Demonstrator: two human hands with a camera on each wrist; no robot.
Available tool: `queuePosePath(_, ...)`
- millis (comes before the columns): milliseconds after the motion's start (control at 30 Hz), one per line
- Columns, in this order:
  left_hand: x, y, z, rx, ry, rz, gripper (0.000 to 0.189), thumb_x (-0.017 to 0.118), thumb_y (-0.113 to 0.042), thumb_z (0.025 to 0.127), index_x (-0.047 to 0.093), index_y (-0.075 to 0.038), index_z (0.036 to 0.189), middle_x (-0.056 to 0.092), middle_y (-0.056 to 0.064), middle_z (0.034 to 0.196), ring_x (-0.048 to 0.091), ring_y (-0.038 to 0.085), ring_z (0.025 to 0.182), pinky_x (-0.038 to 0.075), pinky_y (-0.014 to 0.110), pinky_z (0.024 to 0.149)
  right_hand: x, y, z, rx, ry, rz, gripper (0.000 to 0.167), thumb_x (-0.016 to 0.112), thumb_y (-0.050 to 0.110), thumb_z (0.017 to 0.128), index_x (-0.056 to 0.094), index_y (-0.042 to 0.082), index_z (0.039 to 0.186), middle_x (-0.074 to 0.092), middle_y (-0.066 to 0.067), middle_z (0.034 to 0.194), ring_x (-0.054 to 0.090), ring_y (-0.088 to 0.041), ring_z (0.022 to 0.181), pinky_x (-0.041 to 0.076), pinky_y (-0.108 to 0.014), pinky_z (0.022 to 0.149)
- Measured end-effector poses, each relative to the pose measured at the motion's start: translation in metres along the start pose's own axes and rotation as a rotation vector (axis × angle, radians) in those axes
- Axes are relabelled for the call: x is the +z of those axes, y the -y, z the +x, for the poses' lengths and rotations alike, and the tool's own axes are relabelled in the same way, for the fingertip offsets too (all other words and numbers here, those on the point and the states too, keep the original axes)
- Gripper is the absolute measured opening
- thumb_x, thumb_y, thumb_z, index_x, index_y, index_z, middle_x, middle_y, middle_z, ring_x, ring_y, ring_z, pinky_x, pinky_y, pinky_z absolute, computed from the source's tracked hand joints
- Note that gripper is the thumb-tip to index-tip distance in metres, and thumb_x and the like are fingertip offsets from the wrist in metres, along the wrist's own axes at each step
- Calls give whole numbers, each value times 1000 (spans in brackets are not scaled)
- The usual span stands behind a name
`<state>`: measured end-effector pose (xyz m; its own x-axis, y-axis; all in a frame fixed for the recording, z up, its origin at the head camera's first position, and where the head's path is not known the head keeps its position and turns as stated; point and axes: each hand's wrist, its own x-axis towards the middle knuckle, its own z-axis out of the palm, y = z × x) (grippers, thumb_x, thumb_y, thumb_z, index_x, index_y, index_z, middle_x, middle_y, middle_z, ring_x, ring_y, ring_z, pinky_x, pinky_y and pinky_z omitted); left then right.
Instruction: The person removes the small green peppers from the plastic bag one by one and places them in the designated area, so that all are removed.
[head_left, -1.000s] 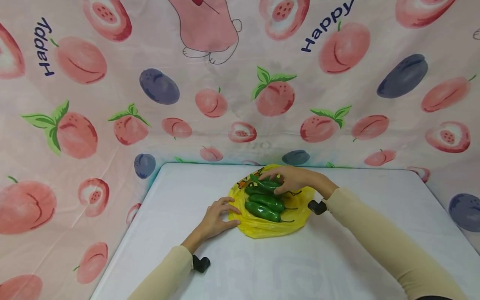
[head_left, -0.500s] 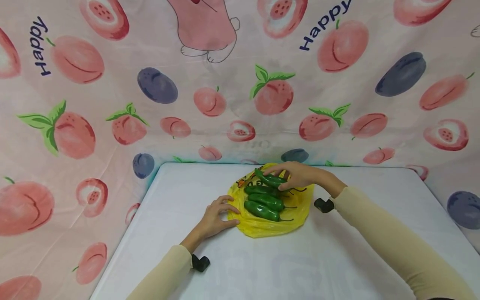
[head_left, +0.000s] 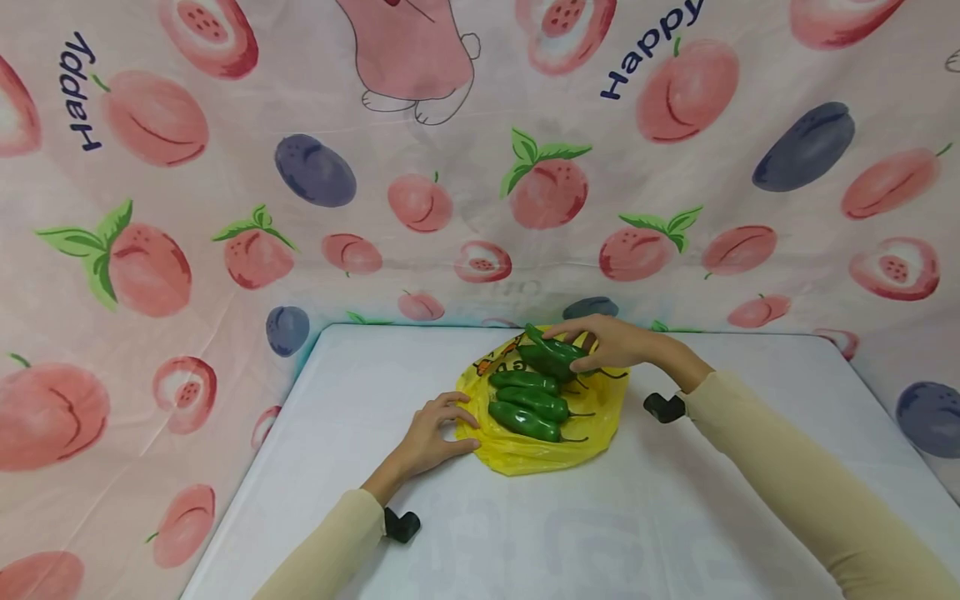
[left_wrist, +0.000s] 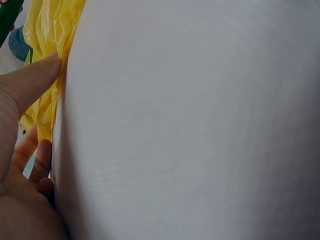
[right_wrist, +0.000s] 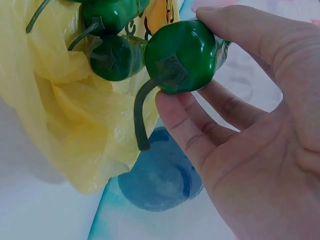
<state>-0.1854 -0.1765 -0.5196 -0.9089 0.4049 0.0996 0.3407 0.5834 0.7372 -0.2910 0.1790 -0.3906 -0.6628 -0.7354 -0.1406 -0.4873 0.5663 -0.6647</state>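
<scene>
In the head view, my right hand (head_left: 611, 342) grips a glossy green chili pepper (head_left: 561, 350) at the back right of a yellow plastic bag (head_left: 540, 460). The right wrist view shows this pepper (right_wrist: 181, 56) between thumb and fingers, its curved stem (right_wrist: 141, 112) hanging toward the camera. Several other green peppers (head_left: 525, 422) lie side by side on the bag, stems to the right. My left hand (head_left: 429, 435) holds the bag's left edge; in the left wrist view its thumb presses the crumpled yellow plastic (left_wrist: 47, 35), with fingers curved behind it.
Everything rests on a white table (head_left: 675, 517). Behind it hangs a pink cloth (head_left: 450, 208) printed with peaches and plums, meeting the table's back edge just beyond the bag. A black wrist mount (head_left: 402, 527) sits at the left sleeve, another (head_left: 664, 407) at the right.
My right hand has moved right and slightly back, shifting the gripped pepper the same way, away from the other peppers. The left hand has stayed on the bag's edge.
</scene>
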Motion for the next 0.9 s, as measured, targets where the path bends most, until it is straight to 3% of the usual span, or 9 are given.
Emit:
queuePosePath(233, 0, 0, 0, -5, 5, 7, 20, 85, -29, 87, 77, -26, 106, 54, 4, 146, 46, 35, 136, 25, 65, 110, -5, -8, -9, -42, -52, 30, 61, 77, 10, 93, 53, 10, 149, 57, -24, 141, 66, -37, 109, 59, -41, 83)
queuePosePath(433, 0, 0, -1, -23, 15, -1, 20, 84, -29, 87, 76, -27, 105, 54, 3, 147, 45, 35, 137, 24, 64, 111, -8, -16, -18, 1, -76, 31, 62, 77, 14, 93, 52, 15, 150, 55, -20, 144, 62, -38, 118, 57, -44, 89)
queuePosePath(633, 1, 1, -1, -23, 14, 10, 19, 84, -30, 87, 76, -30, 105, 54, 2, 146, 45, 34, 137, 24, 64, 110, -12, -22, -27, 49, -108, 16, 62, 77, 18, 94, 52, 17, 150, 55, -20, 143, 64, -36, 114, 57, -48, 89)
queuePosePath(900, 1, 2, 0, -21, 13, 12, 19, 85, -29, 87, 76, -31, 104, 54, 2, 146, 46, 33, 136, 24, 65, 111, -16, -28, -41, 48, -146, 67, 62, 77, 17, 94, 51, 12, 150, 55, -25, 143, 65, -38, 113, 58, -48, 88)
